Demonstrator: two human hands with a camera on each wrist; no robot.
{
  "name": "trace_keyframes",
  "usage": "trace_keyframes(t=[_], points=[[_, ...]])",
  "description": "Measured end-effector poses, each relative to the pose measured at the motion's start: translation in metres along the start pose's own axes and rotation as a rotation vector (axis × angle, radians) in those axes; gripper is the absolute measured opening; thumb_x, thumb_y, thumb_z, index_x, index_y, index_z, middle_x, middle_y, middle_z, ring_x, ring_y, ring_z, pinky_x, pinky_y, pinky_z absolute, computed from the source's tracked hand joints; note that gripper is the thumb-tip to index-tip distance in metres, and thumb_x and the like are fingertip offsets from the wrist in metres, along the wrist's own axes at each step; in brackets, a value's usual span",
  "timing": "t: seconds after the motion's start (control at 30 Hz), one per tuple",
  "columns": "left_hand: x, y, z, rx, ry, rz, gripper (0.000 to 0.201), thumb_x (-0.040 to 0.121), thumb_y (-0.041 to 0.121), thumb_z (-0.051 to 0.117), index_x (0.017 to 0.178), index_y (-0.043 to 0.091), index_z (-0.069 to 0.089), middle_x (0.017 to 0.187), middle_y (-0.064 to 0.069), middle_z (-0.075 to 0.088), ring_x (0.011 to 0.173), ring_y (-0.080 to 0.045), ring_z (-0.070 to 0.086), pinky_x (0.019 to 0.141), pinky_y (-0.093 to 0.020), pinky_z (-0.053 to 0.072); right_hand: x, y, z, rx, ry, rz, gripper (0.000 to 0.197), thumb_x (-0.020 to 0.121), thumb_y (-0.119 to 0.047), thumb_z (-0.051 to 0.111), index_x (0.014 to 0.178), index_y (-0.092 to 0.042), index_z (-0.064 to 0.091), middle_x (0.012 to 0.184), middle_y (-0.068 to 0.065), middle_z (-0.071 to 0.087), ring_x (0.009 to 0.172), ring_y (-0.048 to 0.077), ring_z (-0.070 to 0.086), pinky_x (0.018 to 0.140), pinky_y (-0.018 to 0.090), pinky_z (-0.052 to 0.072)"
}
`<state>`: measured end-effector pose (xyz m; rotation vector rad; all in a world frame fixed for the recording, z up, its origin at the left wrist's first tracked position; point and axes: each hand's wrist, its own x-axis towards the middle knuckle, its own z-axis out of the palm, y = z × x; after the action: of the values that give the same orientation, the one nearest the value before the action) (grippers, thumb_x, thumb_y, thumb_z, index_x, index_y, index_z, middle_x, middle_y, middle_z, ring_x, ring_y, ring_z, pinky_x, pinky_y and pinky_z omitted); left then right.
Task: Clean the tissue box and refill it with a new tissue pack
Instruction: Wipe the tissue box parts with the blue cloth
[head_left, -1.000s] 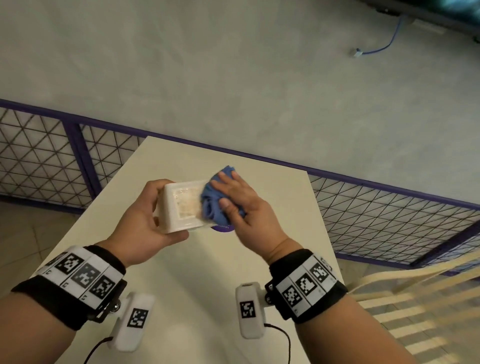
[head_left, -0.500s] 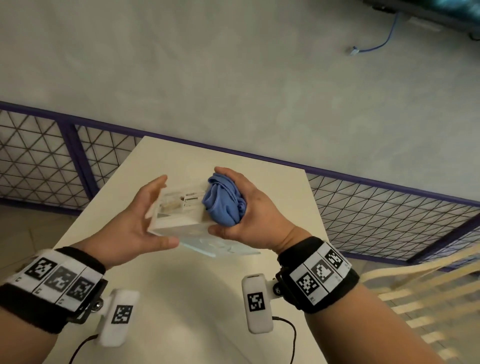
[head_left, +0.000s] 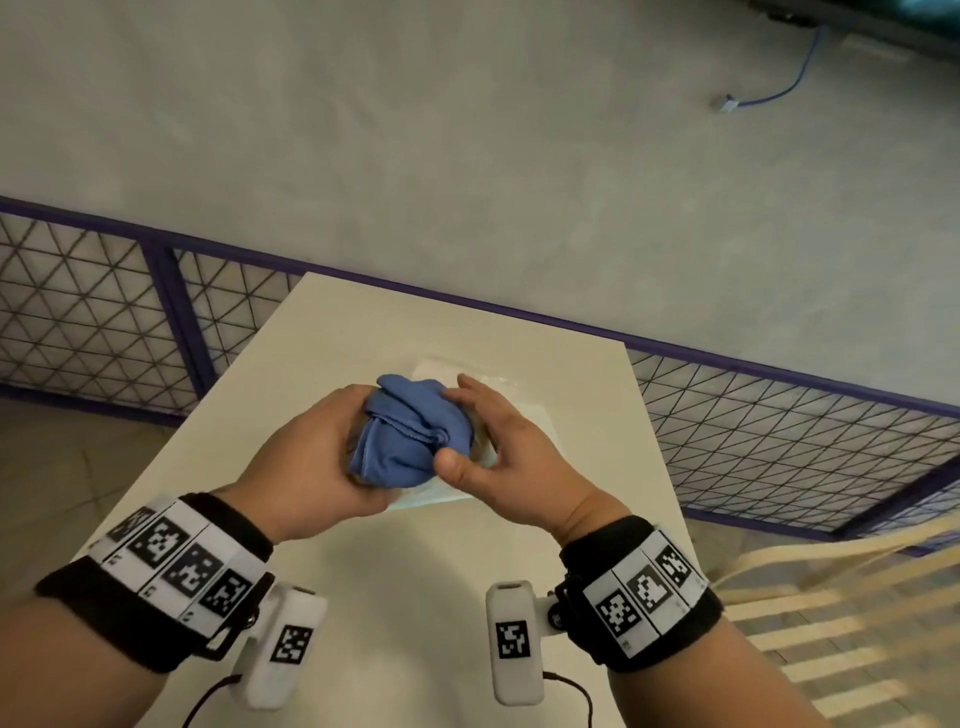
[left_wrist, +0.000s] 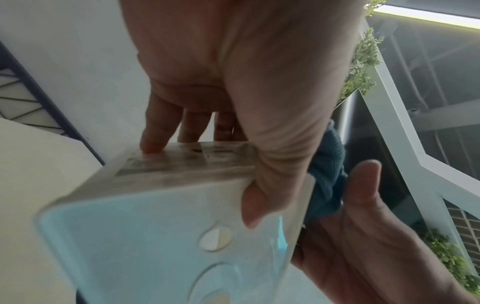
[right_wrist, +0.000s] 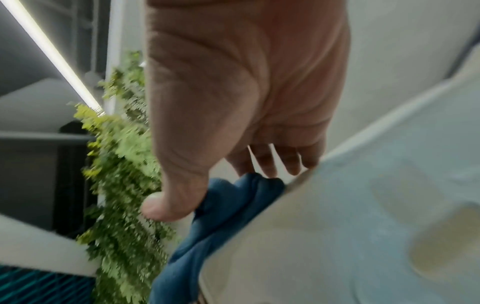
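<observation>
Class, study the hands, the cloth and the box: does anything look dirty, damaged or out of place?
Yes: the left wrist view shows brownish grime on one side wall of the tissue box, beside the left hand. The right hand holds the blue cloth against it. No visible cracks or spills.

Cream table (head_left: 415, 597), clear plastic tissue pack (head_left: 511, 400) lying flat near its far edge

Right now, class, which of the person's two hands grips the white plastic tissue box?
The left hand: its thumb and fingers clamp the white plastic tissue box, while the right hand holds the crumpled blue cloth against it.
</observation>
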<state>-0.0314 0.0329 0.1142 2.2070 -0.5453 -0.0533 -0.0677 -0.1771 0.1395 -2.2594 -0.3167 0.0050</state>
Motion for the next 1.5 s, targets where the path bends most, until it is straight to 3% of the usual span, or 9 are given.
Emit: trace_keyframes(t=[0.27, 0.43, 0.53, 0.63, 0.7, 0.93, 1.17, 1.33, 1.5], points=[[-0.001, -0.003, 0.003, 0.065, 0.021, -0.05, 0.076, 0.058, 0.03, 0.086, 0.121, 0.034, 0.044, 0.107, 0.019, 0.053, 0.093, -0.006, 0.055, 0.07, -0.022, 0.044, 0.002, 0.003, -0.012, 0.179, 0.444, 0.162, 0.023, 0.099, -0.032, 0.041, 0.096, -0.025, 0.063, 0.091, -0.002, 0.068, 0.087, 0.014, 0.061, 0.083, 0.038, 0.052], [-0.001, -0.007, 0.004, 0.104, 0.043, -0.055, 0.078, 0.059, 0.033, 0.086, 0.124, 0.033, 0.043, 0.111, 0.019, 0.05, 0.096, -0.008, 0.053, 0.07, -0.022, 0.043, -0.001, -0.021, -0.041, 0.126, 0.744, 0.085, 0.023, 0.099, -0.031, 0.04, 0.083, -0.03, 0.055, 0.068, -0.014, 0.057, 0.063, -0.011, 0.053, 0.058, 0.01, 0.041], [0.0, -0.009, 0.007, 0.048, 0.048, -0.046, 0.076, 0.055, 0.036, 0.086, 0.118, 0.037, 0.044, 0.109, 0.02, 0.053, 0.096, -0.008, 0.056, 0.074, -0.027, 0.049, -0.002, -0.036, -0.027, 0.075, 0.55, -0.045, 0.024, 0.098, -0.03, 0.045, 0.084, -0.033, 0.064, 0.069, -0.023, 0.063, 0.066, -0.015, 0.056, 0.062, 0.004, 0.042], [0.001, -0.011, 0.012, -0.077, 0.062, -0.03, 0.067, 0.048, 0.045, 0.08, 0.106, 0.037, 0.046, 0.1, 0.015, 0.059, 0.092, -0.009, 0.06, 0.076, -0.037, 0.054, 0.0, -0.02, 0.014, -0.144, 0.109, -0.109, 0.042, 0.096, -0.046, 0.035, 0.133, -0.032, 0.05, 0.136, -0.013, 0.051, 0.131, 0.007, 0.043, 0.112, 0.032, 0.032], [-0.002, -0.015, 0.013, -0.159, 0.099, -0.029, 0.069, 0.047, 0.043, 0.081, 0.107, 0.037, 0.048, 0.102, 0.014, 0.06, 0.096, -0.006, 0.06, 0.08, -0.033, 0.055, 0.0, -0.001, 0.022, -0.21, 0.093, -0.12, 0.045, 0.098, -0.041, 0.034, 0.142, -0.032, 0.036, 0.154, -0.003, 0.03, 0.143, 0.015, 0.023, 0.119, 0.038, 0.017], [-0.012, -0.027, 0.004, -0.202, 0.156, -0.002, 0.076, 0.048, 0.033, 0.089, 0.109, 0.049, 0.047, 0.115, 0.02, 0.056, 0.112, 0.001, 0.053, 0.087, -0.03, 0.051, 0.007, 0.062, -0.021, -0.322, 0.279, 0.24, 0.054, 0.098, -0.039, 0.032, 0.148, -0.023, 0.023, 0.156, 0.001, 0.024, 0.145, 0.023, 0.018, 0.119, 0.048, 0.014], [-0.005, -0.02, 0.01, -0.228, 0.137, 0.021, 0.066, 0.045, 0.021, 0.088, 0.094, 0.045, 0.051, 0.093, 0.037, 0.062, 0.089, 0.004, 0.062, 0.068, -0.006, 0.049, -0.005, -0.023, 0.044, -0.162, 0.062, -0.119, 0.042, 0.099, -0.027, 0.041, 0.141, -0.029, 0.038, 0.153, -0.008, 0.032, 0.143, 0.006, 0.02, 0.115, 0.033, 0.0], [-0.017, -0.034, 0.003, -0.21, 0.172, 0.053, 0.08, 0.05, 0.017, 0.092, 0.107, 0.051, 0.046, 0.115, 0.02, 0.056, 0.107, 0.004, 0.054, 0.083, -0.018, 0.051, 0.003, 0.038, -0.008, -0.212, 0.223, 0.154, 0.043, 0.096, -0.034, 0.034, 0.139, -0.042, 0.036, 0.146, -0.015, 0.041, 0.135, 0.002, 0.03, 0.115, 0.051, 0.0], [-0.022, -0.036, 0.002, -0.148, 0.146, 0.068, 0.082, 0.047, 0.026, 0.092, 0.111, 0.05, 0.046, 0.116, 0.021, 0.053, 0.106, 0.005, 0.053, 0.084, -0.024, 0.052, 0.012, 0.049, -0.023, -0.137, 0.36, 0.338, 0.032, 0.097, -0.011, 0.038, 0.126, -0.004, 0.048, 0.124, 0.02, 0.057, 0.106, 0.022, 0.057, 0.097, 0.023, 0.036]])
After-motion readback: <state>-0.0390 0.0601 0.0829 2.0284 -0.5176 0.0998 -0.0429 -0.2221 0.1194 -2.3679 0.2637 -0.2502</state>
